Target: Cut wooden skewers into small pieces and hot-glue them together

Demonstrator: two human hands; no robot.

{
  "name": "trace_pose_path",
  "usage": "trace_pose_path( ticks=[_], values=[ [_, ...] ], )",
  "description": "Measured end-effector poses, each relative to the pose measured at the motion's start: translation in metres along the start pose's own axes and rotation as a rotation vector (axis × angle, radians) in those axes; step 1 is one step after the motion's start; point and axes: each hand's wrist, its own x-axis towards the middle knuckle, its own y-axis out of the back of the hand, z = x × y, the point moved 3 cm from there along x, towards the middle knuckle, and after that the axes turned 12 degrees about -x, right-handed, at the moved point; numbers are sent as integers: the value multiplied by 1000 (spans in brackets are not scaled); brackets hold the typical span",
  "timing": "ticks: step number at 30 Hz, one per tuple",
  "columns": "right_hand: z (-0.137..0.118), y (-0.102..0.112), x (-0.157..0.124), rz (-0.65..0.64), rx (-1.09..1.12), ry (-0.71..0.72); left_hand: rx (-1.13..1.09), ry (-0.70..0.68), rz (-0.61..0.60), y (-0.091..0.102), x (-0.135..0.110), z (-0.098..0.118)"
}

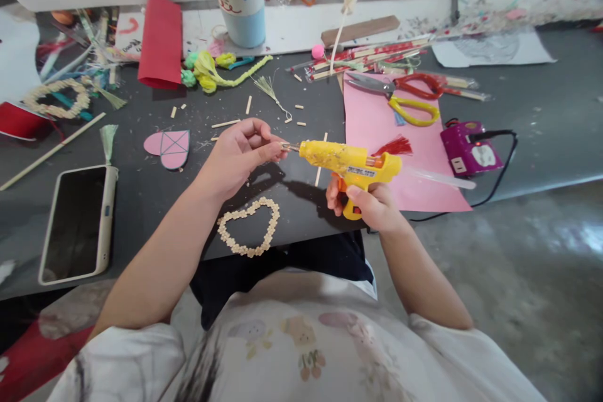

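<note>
My right hand is wrapped round the handle of a yellow hot glue gun, fingers at its orange trigger. The metal nozzle points left, and a clear glue stick sticks out behind. Right at the nozzle tip, the thumb and fingers of my left hand are pinched together; whatever is between them is too small to make out. Below my left hand lies a heart-shaped ring of small pale pieces, close to the table's front edge. Short cut sticks are scattered beyond my hands.
Scissors and a red tassel rest on pink paper. A purple power box with a cable stands at right. To the left are a phone and a pink card piece. A tall bottle stands behind.
</note>
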Motion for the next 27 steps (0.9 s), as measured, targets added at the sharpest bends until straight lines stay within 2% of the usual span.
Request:
trace_pose_path(
  ticks=[7, 27],
  values=[
    [-1, 1, 0, -20, 14, 29, 33, -4, 9, 2, 1, -1],
    [3, 3, -2, 18, 13, -28, 27, -8, -1, 1, 0, 0]
  ],
)
